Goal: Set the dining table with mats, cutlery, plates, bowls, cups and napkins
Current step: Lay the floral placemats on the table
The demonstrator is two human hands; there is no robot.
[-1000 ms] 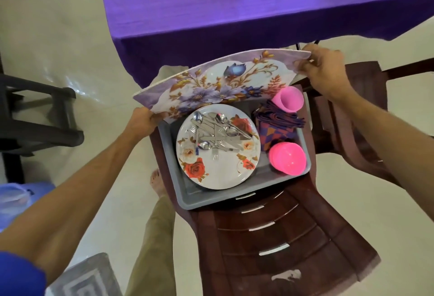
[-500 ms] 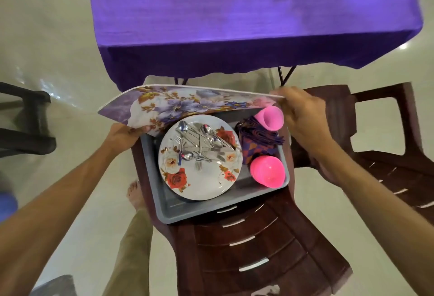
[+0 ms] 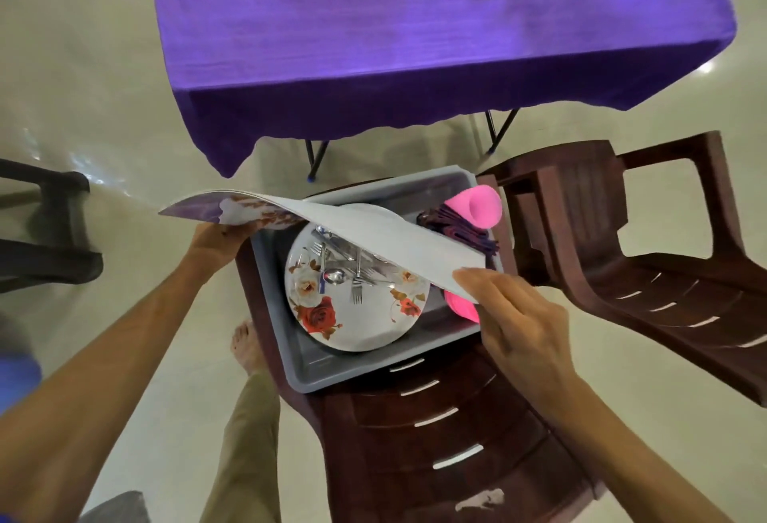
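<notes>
Since the earlier frame the thin floral plastic mat point(image 3: 373, 227) has turned over, so its white underside now faces up above the grey plastic tub point(image 3: 315, 373); I judge it is being carried toward the purple-clothed bench point(image 3: 415, 24). The left hand point(image 3: 216, 238) grips its far-left edge, and the right hand point(image 3: 519, 315) has its fingers point(image 3: 477, 279) clamped on the near-right corner.

Soft, even indoor light, moderately bright. Glossy floor point(image 3: 83, 78) carries pale glare patches at far left and a small bright spot at far right. Shadows beneath the purple tablecloth point(image 3: 415, 24) are faint. Wide-angle distortion bends the edges; near forearms and the left margin are motion-blurred.
</notes>
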